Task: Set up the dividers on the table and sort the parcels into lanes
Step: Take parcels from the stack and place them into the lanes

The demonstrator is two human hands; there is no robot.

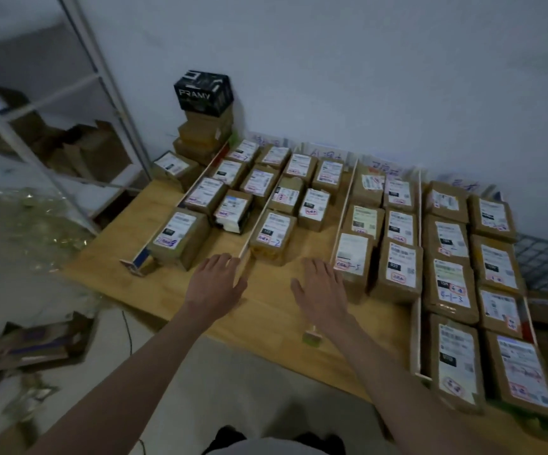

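Two hands hover low over the wooden table, both with fingers spread and nothing in their grasp. The left hand lies at the near end of the second divider, its fingertips touching or almost touching the strip; the right hand sits just right of that divider, close to the near end of the third divider. Parcels fill the lanes beyond the hands, with the fullest lanes far to the right of the second divider.

Judging by this, the step in hand is squaring up the lane between those two strips. It would go best with flat palms pushing gently along the strip, so the nearest parcel slides straight and the thin wood does not tip or skew.

Label writing is too blurred to read. Whether the left fingers truly press the strip cannot be told. Lanes at the far right run off the picture's edge, and a small block near the right forearm is unclear.
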